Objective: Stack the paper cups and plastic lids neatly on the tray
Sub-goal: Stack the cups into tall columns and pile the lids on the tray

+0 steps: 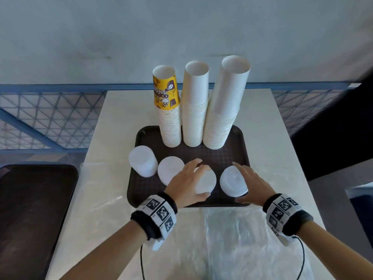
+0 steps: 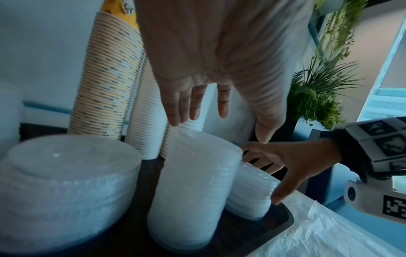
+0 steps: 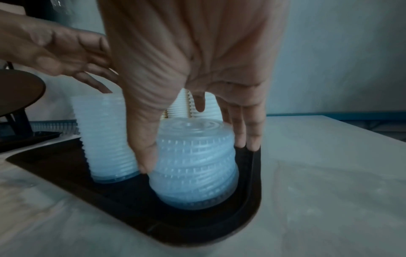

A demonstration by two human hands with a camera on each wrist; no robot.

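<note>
A dark brown tray [image 1: 201,152] carries three tall paper-cup stacks at its back: one topped by a yellow printed cup [image 1: 169,110] and two plain white ones [image 1: 194,106] [image 1: 226,106]. Four stacks of clear plastic lids stand along the front. My left hand [image 1: 199,177] hovers with spread, straight fingers over the third lid stack [image 1: 207,184] [image 2: 193,182]. My right hand [image 1: 238,181] [image 3: 193,156] grips the rightmost lid stack [image 1: 228,182] [image 3: 195,165], thumb on its near side and fingers down its far side, near the tray's right rim.
The other two lid stacks [image 1: 143,160] [image 1: 170,169] stand at the tray's front left. Crumpled clear plastic wrap [image 1: 232,239] lies on the white table [image 1: 121,118] in front of the tray. A second dark tray [image 1: 30,199] sits off to the left. A railing runs behind.
</note>
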